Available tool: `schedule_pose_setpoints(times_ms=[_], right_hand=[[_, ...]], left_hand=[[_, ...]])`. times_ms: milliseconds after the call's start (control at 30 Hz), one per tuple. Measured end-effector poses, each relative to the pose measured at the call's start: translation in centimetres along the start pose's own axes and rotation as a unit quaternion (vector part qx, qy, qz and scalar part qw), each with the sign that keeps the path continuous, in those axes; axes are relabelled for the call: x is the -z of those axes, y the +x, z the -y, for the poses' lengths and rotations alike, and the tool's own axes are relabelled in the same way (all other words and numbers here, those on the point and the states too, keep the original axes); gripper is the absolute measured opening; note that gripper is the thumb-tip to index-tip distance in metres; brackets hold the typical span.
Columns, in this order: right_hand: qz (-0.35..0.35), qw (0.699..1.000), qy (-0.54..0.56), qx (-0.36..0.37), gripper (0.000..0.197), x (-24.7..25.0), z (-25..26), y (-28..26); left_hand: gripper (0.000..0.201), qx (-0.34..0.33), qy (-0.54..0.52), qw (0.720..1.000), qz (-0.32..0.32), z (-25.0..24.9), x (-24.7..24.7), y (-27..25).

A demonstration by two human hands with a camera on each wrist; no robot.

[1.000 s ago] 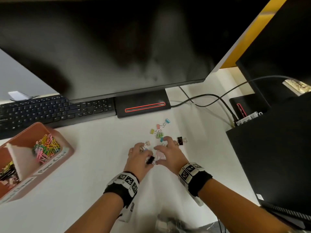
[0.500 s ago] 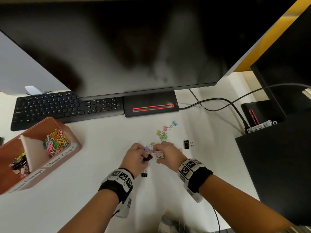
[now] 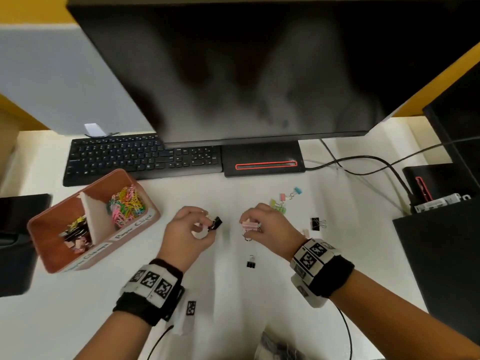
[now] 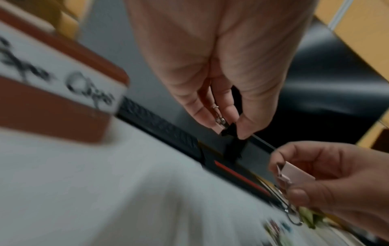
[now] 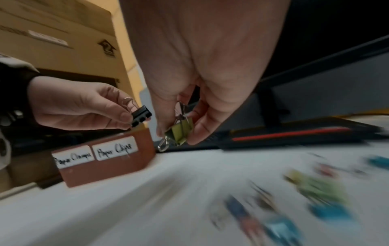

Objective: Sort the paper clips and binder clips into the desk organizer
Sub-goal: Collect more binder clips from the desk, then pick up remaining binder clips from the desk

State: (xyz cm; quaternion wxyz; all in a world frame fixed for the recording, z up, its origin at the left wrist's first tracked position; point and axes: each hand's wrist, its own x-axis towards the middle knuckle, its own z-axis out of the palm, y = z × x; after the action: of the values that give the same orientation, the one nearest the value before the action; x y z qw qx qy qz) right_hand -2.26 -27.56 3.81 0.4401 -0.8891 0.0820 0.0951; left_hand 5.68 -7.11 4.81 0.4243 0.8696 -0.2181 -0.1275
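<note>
The left hand [image 3: 191, 228] is pinching a black metal binder clip [image 3: 216, 223] between thumb and fingertips, holding it above the white surface [image 3: 220, 294]; a second, pale clip may be tucked behind it in the same grip, but the left wrist view is too blurred to confirm. The right hand [image 3: 267, 227] is closing its fingers on a pink binder clip [image 3: 250, 225], and in the right wrist view an olive-green binder clip [image 5: 180, 131] is also sitting in that grip, wire handles dangling. The two hands are hovering apart, neither touching the surface.

The terracotta rectangular desk organizer [image 3: 52, 258] is standing to the left of the left hand, just in front of the black keyboard [image 3: 140, 158]. Its right compartment is holding multicoloured paper clips [image 3: 126, 206]; its left compartment is holding black and pink binder clips [image 3: 76, 233].

Still lying loose on the surface: a small black binder clip [image 3: 251, 263] between the wrists, a larger black binder clip [image 3: 317, 224] right of the right hand, and a pastel cluster of binder clips [image 3: 283, 201] beyond the right hand.
</note>
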Motion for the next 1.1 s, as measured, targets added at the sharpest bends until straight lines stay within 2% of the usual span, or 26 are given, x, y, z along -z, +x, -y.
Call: schedule_pose_setpoints(times_ms=[100, 200, 267, 333, 400, 467, 533, 633, 700, 800, 900, 1000, 1100], right_hand=[[0.008, 0.997, 0.033, 0.068, 0.024, -2.0, 5.9, 2.7], [0.031, 0.988, 0.053, 0.14, 0.022, -5.7, 12.4, 6.0], [0.051, 0.981, 0.054, 0.181, 0.02, -8.7, 16.8, 8.2], [0.073, 0.978, 0.051, 0.191, 0.021, -12.0, 20.5, 10.2], [0.087, 0.98, 0.043, 0.177, 0.024, -14.6, 22.7, 11.8], [0.106, 0.982, 0.024, 0.152, 0.034, -16.7, 24.1, 13.0], [0.113, 0.984, 0.013, 0.134, 0.042, -17.3, 24.2, 13.1], [0.093, 0.984, 0.013, 0.154, 0.038, -15.8, 22.1, 11.8], [0.072, 0.984, 0.001, 0.161, 0.036, -13.6, 19.2, 10.0], [0.02, 0.993, -0.034, 0.115, 0.042, -9.5, 13.0, 6.5], [-0.017, 0.996, -0.082, 0.008, 0.045, -5.2, 6.0, 1.8], [-0.032, 0.987, -0.123, -0.103, 0.043, -1.4, -0.2, -3.4], [0.002, 0.965, -0.179, -0.19, 0.048, 0.8, -5.1, -7.8]], left_hand=[[0.02, 0.024, 0.06, 0.996, -0.067, 1.3, 7.2, -1.1], [0.026, 0.077, 0.108, 0.981, -0.141, 4.0, 14.0, -2.7], [0.023, 0.122, 0.131, 0.968, -0.174, 5.9, 17.6, -3.4], [0.022, 0.182, 0.134, 0.958, -0.174, 8.2, 20.0, -3.5], [0.019, 0.219, 0.121, 0.959, -0.134, 10.5, 20.9, -3.0], [0.022, 0.233, 0.093, 0.963, -0.103, 12.0, 21.7, -2.8], [0.03, 0.223, 0.081, 0.965, -0.114, 12.0, 22.0, -2.6], [0.035, 0.168, 0.073, 0.972, -0.147, 9.7, 21.7, -2.4], [0.031, 0.132, 0.047, 0.981, -0.134, 8.0, 20.3, -2.0], [0.025, 0.073, 0.016, 0.996, -0.049, 6.0, 16.4, -0.8], [0.025, 0.011, 0.011, 0.999, 0.042, 3.5, 10.8, 0.8], [0.026, -0.012, -0.004, 0.991, 0.133, 1.6, 4.2, 1.6], [0.025, -0.042, 0.007, 0.97, 0.241, 0.1, -1.8, 1.2]])
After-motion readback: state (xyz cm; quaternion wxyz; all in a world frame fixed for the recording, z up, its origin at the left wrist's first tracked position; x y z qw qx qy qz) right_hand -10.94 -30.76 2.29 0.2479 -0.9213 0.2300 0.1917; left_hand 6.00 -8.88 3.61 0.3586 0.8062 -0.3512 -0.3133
